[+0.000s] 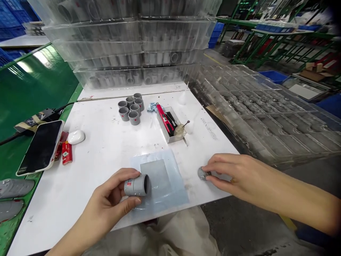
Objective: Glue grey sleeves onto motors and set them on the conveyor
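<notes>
Nearby, left hand [112,202] fingers wrapped round grey pipe coupling [136,185], held on its side over clear plastic sheet [160,181], right hand [229,172] fingertips pinching small round metal part [201,173] on white tabletop [106,142], six grey couplings [131,108] clustered farther back.

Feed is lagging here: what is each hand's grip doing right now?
Left hand: closed around a short grey plastic tube with a red mark.
Right hand: fingertips pinching a small round silvery part.
</notes>
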{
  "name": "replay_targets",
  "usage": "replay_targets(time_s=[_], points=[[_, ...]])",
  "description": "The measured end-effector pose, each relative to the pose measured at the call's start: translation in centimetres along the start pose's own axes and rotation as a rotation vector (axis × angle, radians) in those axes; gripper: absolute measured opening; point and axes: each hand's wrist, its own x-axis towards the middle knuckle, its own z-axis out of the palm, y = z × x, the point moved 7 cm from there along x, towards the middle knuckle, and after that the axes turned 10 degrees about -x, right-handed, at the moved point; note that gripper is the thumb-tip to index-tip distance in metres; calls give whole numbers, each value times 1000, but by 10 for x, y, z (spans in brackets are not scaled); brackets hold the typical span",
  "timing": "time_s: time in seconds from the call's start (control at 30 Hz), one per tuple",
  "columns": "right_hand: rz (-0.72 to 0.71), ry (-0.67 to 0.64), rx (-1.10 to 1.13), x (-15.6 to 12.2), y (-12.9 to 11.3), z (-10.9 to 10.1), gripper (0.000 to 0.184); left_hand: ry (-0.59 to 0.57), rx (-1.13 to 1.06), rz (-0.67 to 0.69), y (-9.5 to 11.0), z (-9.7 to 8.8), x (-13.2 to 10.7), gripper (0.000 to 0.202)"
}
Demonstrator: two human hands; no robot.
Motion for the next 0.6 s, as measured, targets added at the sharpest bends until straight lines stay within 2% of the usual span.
replay_targets(time_s=[0.1, 0.2, 0.3, 0.4, 0.6], points=[[135, 100, 287, 7, -25, 13, 14, -39, 60, 4, -2, 0, 0, 39], [244, 268, 666, 14, -55, 39, 14, -56, 93, 20, -2, 1, -1, 39], [317, 366, 886, 21, -77, 64, 17, -87, 101, 45, 2, 4, -1, 39], [321, 385, 931, 28, -87, 72, 18, -115, 115, 54, 4, 6, 0, 41], [299, 395, 872, 31, -86, 70, 20, -140, 77, 9, 0, 7, 1, 43]])
